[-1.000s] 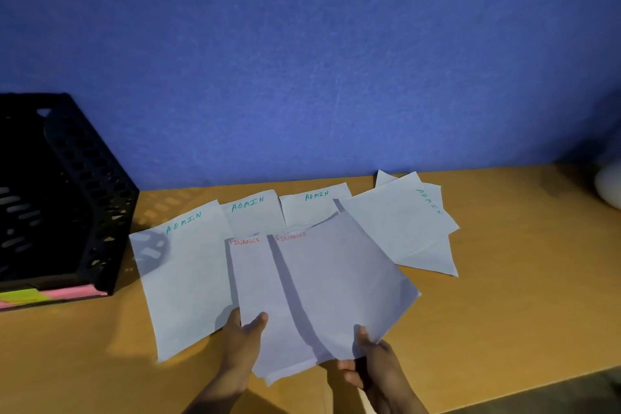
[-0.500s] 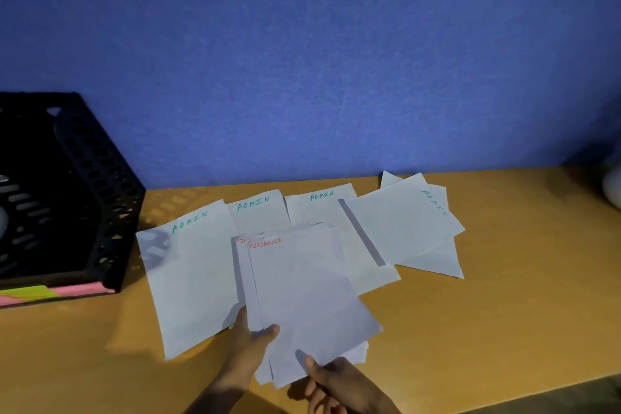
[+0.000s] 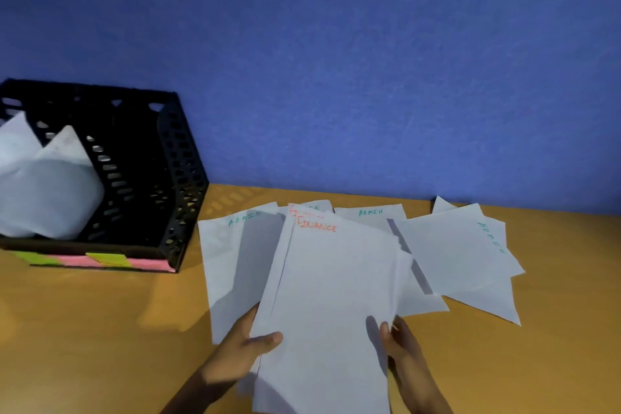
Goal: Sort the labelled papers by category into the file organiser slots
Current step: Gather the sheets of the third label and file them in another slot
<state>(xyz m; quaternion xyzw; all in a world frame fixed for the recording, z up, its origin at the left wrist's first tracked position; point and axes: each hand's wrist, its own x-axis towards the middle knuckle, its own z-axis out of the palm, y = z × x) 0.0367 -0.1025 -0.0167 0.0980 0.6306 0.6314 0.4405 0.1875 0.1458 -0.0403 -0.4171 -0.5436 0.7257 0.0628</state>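
Observation:
A stack of white sheets headed FINANCE in red [image 3: 331,296] is held above the wooden desk by both hands. My left hand [image 3: 243,348] grips its lower left edge with the thumb on top. My right hand [image 3: 401,341] clasps its lower right edge. Beneath and behind it lie several white sheets marked ADMIN in green: one at the left [image 3: 228,259], one in the middle [image 3: 371,213], and a turned pile at the right [image 3: 457,252]. The black perforated file organiser [image 3: 174,185] stands at the left with white papers [image 3: 47,192] in a left slot.
Pink and green sticky labels [image 3: 100,261] run along the organiser's front base. The wooden desk [image 3: 94,329] meets a blue wall [image 3: 336,61] behind the papers. Bare desk surface lies between the organiser and the papers and at the far right.
The two separate FINANCE sheets have been brought together into one squared stack. My right hand moved from beneath the sheet to the stack's right edge. The view turned left, revealing papers in the organiser.

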